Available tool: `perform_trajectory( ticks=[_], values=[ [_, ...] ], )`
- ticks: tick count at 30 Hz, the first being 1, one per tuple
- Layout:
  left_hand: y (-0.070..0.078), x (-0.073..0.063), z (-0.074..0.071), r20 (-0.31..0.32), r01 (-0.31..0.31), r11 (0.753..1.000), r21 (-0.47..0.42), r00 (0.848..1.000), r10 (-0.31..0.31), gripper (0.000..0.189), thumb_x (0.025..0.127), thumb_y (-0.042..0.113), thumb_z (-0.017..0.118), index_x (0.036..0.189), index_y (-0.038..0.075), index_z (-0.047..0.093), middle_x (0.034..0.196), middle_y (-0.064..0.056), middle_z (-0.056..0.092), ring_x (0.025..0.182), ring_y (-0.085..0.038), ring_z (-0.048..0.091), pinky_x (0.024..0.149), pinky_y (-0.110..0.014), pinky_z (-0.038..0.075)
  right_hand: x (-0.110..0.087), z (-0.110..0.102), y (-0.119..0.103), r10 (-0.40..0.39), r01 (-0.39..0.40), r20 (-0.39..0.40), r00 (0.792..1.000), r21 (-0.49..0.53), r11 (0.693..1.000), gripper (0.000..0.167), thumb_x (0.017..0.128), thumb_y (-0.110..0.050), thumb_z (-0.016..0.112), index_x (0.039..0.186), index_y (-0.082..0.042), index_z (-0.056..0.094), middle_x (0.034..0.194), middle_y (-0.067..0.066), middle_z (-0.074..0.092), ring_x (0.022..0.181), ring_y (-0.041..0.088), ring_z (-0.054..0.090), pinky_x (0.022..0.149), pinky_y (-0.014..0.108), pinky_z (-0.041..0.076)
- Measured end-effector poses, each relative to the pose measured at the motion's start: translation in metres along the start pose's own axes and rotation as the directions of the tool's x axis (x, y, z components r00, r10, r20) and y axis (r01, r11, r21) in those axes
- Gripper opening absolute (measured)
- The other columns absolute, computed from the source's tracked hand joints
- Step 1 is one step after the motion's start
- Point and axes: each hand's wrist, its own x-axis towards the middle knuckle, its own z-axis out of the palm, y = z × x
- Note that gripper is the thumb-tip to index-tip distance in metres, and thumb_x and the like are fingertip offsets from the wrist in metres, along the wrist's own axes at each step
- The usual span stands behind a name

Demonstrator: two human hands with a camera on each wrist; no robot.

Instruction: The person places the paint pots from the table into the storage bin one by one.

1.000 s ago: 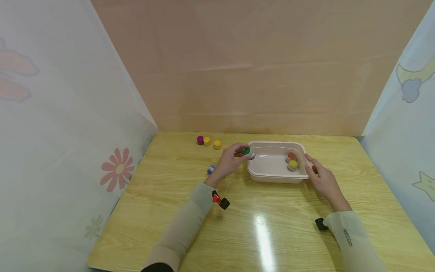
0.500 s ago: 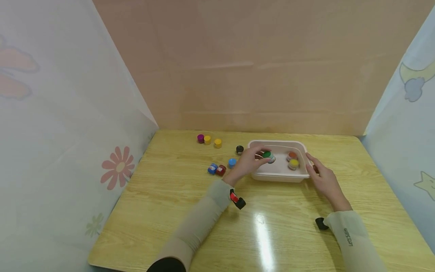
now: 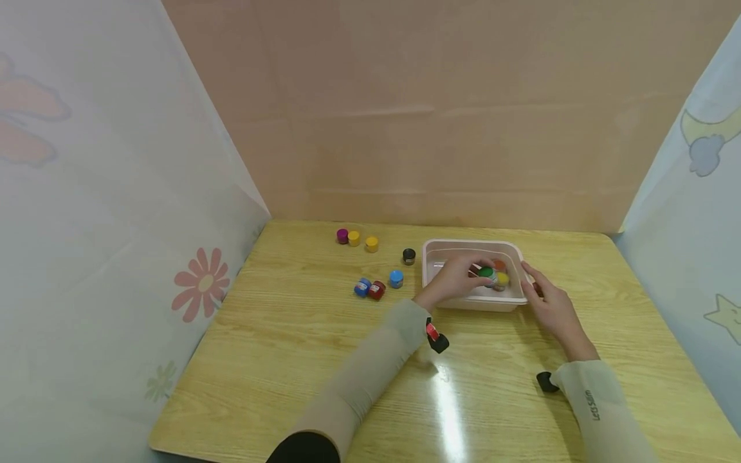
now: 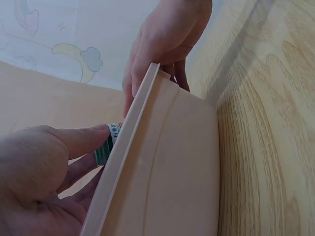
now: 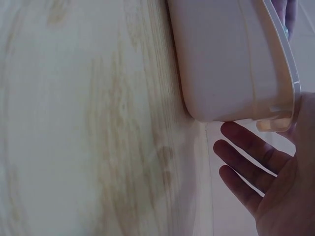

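Note:
Over the inside of a pale pink plastic box (image 3: 471,242), my left hand (image 3: 454,278) pinches a small paint jar with a green lid (image 3: 486,273) between thumb and fingers. In the left wrist view the box's rim partly hides this green-lidded jar (image 4: 104,150). Close beside it inside the box are a yellow-lidded jar (image 3: 503,279) and an orange-lidded jar (image 3: 498,264), both partly covered. My right hand (image 3: 550,310) grips the box's right end, thumb at the rim. Its other fingers (image 5: 248,167) spread along the outer wall in the right wrist view.
Left of the box stand a black jar (image 3: 408,256) and a light blue jar (image 3: 396,278). A dark red jar (image 3: 377,290) lies against a blue jar (image 3: 362,287). Farther back are two yellow jars (image 3: 372,244) and a purple jar (image 3: 343,236). Printed sheets flank the wooden table (image 3: 260,373).
My left hand has carried the green-lidded jar rightward from the box's left edge to beside the yellow- and orange-lidded jars. Jars formerly behind the left arm now show. The right hand stays put.

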Motion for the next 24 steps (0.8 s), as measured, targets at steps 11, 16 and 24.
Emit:
perform_trajectory(
  ticks=[11,16,24],
  values=[
    [0.006,0.018,0.018,0.066,0.006,0.997,0.080,0.998,-0.011,0.031,0.092,0.017,0.081,0.120,0.008,0.071,0.114,0.002,0.073,0.098,0.000,0.063,0.083,-0.005,0.048,-0.002,-0.001,0.000,0.017,-0.017,-0.001,1.000,0.001,1.000,0.055,0.113,-0.036,0.039,0.161,-0.011,0.035,0.090,0.015,0.056,0.076,0.026,0.049,0.067,0.036,0.039],
    [0.007,0.024,0.023,0.103,0.049,0.990,0.131,0.993,-0.063,0.032,0.091,0.020,0.082,0.120,0.011,0.071,0.115,0.004,0.074,0.095,0.002,0.064,0.080,-0.004,0.048,-0.002,0.001,0.001,0.021,-0.021,0.001,1.000,0.008,1.000,0.055,0.113,-0.037,0.038,0.162,-0.012,0.033,0.102,0.025,0.062,0.088,0.036,0.057,0.073,0.046,0.047],
    [0.008,0.029,0.024,0.121,0.086,0.983,0.164,0.987,-0.107,0.032,0.091,0.020,0.082,0.121,0.012,0.073,0.114,0.008,0.074,0.096,0.001,0.064,0.081,-0.006,0.047,-0.001,0.001,0.000,0.017,-0.017,-0.004,1.000,0.001,1.000,0.055,0.113,-0.036,0.039,0.162,-0.012,0.035,0.091,0.016,0.058,0.079,0.027,0.051,0.068,0.037,0.041]
  ],
)
